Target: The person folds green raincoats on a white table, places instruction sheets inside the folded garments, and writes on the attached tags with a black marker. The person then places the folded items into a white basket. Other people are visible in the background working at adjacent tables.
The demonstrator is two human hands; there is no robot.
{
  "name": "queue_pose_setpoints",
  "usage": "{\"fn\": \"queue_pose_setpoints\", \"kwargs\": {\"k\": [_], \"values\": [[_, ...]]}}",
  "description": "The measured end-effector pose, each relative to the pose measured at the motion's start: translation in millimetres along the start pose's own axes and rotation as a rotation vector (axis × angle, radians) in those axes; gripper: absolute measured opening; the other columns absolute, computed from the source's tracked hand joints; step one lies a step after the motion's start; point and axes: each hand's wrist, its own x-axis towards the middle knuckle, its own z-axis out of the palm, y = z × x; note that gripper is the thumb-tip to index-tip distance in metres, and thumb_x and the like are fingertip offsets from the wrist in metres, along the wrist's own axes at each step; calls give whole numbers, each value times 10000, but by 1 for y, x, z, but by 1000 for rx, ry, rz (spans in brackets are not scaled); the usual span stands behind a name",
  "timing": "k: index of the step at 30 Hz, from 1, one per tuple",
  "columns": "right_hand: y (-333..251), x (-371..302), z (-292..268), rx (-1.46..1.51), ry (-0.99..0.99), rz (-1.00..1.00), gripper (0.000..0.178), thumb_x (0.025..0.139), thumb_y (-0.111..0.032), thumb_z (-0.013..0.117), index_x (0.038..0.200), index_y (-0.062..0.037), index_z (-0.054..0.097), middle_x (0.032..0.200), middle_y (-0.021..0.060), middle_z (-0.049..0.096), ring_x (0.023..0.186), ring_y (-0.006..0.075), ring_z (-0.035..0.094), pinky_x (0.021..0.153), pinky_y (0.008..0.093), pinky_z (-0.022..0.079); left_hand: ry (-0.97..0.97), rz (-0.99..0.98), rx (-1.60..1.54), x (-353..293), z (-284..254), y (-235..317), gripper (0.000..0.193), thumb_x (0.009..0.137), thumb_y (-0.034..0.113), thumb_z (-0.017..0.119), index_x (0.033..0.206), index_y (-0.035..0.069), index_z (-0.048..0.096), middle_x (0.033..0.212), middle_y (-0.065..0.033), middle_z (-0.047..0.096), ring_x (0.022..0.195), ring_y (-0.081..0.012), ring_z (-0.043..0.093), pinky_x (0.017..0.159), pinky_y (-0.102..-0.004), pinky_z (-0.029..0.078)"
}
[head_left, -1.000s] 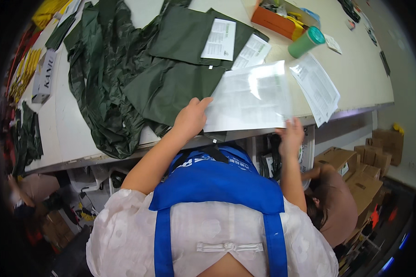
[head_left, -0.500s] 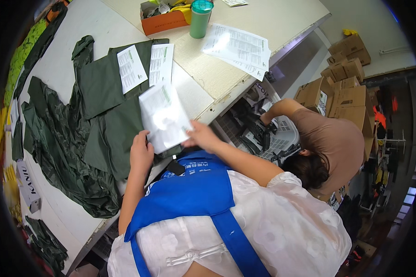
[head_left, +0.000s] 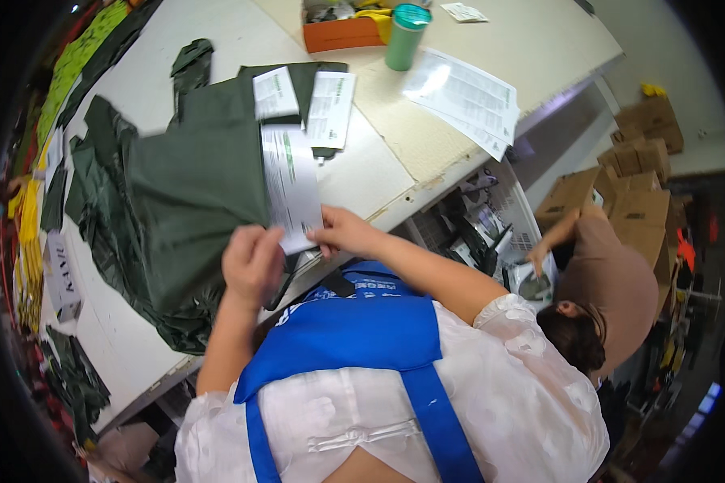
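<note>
A dark green garment (head_left: 193, 185) with a smooth folded panel is spread over the white table in front of me. My left hand (head_left: 254, 262), somewhat blurred, has its fingers curled at the panel's near right edge and seems to grip the fabric. My right hand (head_left: 345, 232) pinches the near right corner of a white printed sheet (head_left: 294, 181). The green fabric meets or overlaps this sheet's left side. Two more white printed sheets, one smaller-looking (head_left: 275, 92) and one longer (head_left: 330, 109), lie on the garment's far end.
A green lidded cup (head_left: 407, 40) stands beside an orange box (head_left: 342, 34). Larger printed papers (head_left: 467, 97) lie near the table's right edge. A co-worker (head_left: 608, 286) bends over a grey basket (head_left: 515, 209) of packaged items, with cardboard boxes (head_left: 644, 205) behind. A white box (head_left: 60, 278) sits left.
The garment's panel now lies smoother and reaches up to the sheet, whose visible part is narrower. My left hand has closed at the fabric. The co-worker's arm has moved and the view has shifted.
</note>
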Motion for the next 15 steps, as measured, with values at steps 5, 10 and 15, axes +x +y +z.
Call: {"fn": "queue_pose_setpoints", "kwargs": {"k": [5,10,15], "values": [[-47,68,-58,-240,323,-200,407,916,-359,526,1178,-50,490,924,84,617,714,160,625,588,300,471,-3,-160,263,47,0,-99,326,747,-33,576,1062,51,582,931,-130,541,843,-315,561,717,-376,472],[23,29,-343,-1091,1347,-113,707,807,-493,608,1303,-18,443,1334,188,445,1239,367,397,1072,482,228,-334,-523,174,-6,43,-131,636,758,143,674,1340,167,419,1279,-189,465,1123,-379,477,939,-437,420],[10,-85,-405,-916,1694,616,839,713,-609,643,1239,18,462,1270,235,473,1179,381,464,964,490,383,-696,-819,268,-143,44,-66,922,690,475,715,1439,194,256,1457,-144,258,1327,-400,233,1074,-502,236]]}}
